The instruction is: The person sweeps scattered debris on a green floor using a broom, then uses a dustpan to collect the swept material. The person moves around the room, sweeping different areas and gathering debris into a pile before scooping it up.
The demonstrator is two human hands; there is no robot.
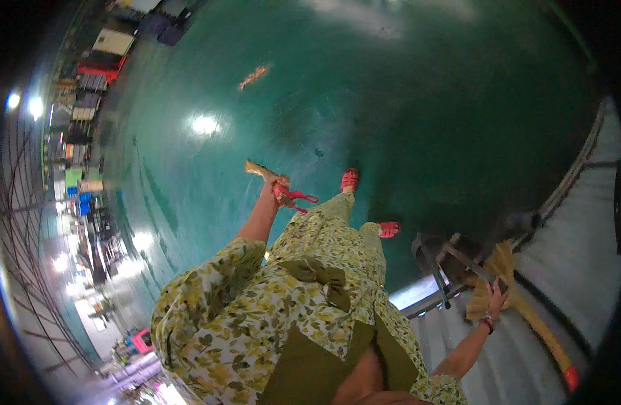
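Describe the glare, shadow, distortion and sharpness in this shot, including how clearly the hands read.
Head view: bright glare spots on the green floor; heavy shade right of the red sandals; ceiling lights blown out at far left; fisheye bending along the grey wall, corners black; left hand and right hand visible, finger detail soft.

The flared piece (258,169) in my left hand (280,187) is pale straw, the loop (303,196) beside it bright red; by my right hand (496,302) the broom (541,329) is golden tan with a red end. My clothes (222,331) show yellow and green leaves on white, trimmed plain olive; my sandals (349,179) are red, the floor (445,88) deep green
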